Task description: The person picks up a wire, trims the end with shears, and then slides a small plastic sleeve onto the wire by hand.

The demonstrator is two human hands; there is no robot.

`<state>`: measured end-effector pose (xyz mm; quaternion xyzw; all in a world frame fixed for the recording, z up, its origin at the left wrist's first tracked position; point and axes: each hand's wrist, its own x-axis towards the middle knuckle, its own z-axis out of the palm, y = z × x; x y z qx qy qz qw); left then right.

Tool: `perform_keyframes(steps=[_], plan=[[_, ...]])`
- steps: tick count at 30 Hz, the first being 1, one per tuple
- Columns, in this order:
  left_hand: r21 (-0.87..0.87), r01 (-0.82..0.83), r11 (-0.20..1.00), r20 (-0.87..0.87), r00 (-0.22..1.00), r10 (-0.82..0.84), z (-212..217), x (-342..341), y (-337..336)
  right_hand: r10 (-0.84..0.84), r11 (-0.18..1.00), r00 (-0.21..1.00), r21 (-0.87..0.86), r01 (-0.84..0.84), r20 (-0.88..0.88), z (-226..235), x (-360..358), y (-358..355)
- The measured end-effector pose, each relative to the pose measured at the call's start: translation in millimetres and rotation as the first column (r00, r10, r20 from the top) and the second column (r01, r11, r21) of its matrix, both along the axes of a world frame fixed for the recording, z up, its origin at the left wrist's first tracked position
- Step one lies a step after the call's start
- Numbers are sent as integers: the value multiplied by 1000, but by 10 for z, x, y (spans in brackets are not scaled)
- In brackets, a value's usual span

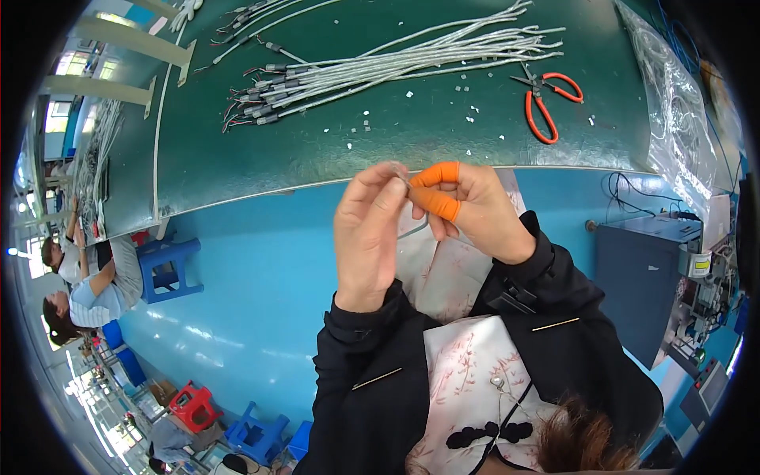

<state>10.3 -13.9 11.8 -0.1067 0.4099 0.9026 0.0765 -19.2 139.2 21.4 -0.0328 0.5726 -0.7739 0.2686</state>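
Observation:
Close together at the table's near edge, my two hands meet fingertip to fingertip. My left hand [366,233] pinches the end of a thin grey cable [415,230] between thumb and fingers. Orange finger covers sit on the thumb and index finger of my right hand [484,207], which is closed on the same cable. A short length of the cable curves below the fingers; its tip is mostly hidden by them. Beyond my hands, a bundle of braided silvery cables [380,70] lies on the green table [443,150], with grey sleeves and thin coloured wires at the left ends.
Red-handled cutters [541,107] lie open right of the bundle, among small white scraps. Clear plastic bags [673,103] cover the table's right end. A dark blue cabinet [641,277] stands at right. A blue stool [169,269] and seated people [91,297] are at left.

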Motion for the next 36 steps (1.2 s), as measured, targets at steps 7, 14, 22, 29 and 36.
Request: perform_keyframes(steps=[7, 14, 22, 29, 36], plan=[[-258, -120, 959, -111, 989, 94, 27, -29, -154, -58, 979, 989, 186, 83, -136, -63, 65, -12], [-328, -142, 934, -153, 984, 96, 15, -7, -195, -57, 914, 889, 335, 230, -455, -164, 123, -53], [-369, -168, 914, -158, 981, 117, 26, 10, -136, -68, 867, 785, 352, 351, -616, -160, 136, -60], [-315, -131, 940, -184, 980, 75, 26, 15, -208, -2, 936, 842, 295, 191, -540, -130, 126, -50], [-405, -96, 909, -222, 975, 4, 58, 29, -247, -9, 922, 714, 270, 277, -701, -171, 139, -64]])
